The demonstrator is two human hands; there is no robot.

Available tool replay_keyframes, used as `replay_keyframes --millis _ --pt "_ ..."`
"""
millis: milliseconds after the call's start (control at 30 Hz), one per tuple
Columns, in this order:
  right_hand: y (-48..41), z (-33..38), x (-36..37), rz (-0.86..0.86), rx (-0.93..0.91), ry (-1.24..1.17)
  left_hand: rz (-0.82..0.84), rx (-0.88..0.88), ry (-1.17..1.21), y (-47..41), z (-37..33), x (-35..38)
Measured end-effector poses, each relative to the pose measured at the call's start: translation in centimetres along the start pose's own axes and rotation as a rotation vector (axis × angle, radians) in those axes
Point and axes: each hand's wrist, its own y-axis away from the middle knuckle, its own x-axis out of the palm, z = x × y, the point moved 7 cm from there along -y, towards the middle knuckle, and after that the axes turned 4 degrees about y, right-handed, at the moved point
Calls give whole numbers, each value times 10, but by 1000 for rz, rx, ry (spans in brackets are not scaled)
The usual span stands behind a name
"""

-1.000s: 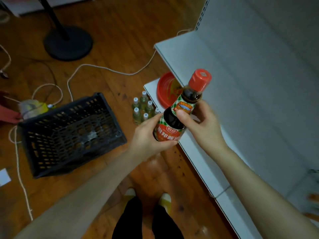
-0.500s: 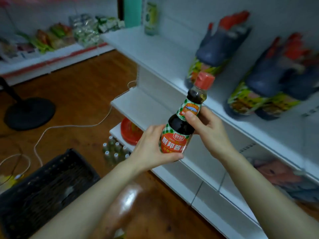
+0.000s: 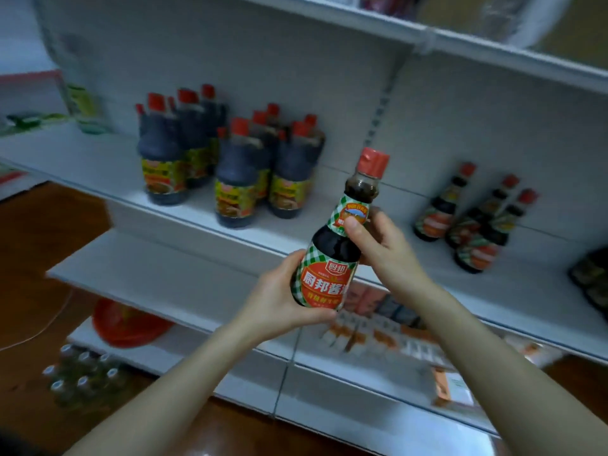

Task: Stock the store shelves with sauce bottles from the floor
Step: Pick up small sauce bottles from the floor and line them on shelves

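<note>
while both hands hold the one soy sauce bottle (image 3: 330,261) in the air just in front of the middle shelf (image 3: 543,284), left hand (image 3: 279,304) curled round its labelled belly, right hand (image 3: 385,248) pinching the neck, i'd set it upright beside the three matching bottles (image 3: 477,225) at right, label outward; big dark jugs (image 3: 230,166) at left, seven or so, too blurred to be sure

floor bottles (image 3: 82,376) blurred, dark packs (image 3: 592,284) cropped
</note>
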Motion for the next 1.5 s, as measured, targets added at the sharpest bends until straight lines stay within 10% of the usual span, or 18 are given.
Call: replay_keyframes --millis 600,1500 --pt "-8 -60 -224 -311 84 168 461 58 35 -156 -35 211" --pt "-103 -194 -296 -180 177 102 366 -100 -5 -274 45 289"
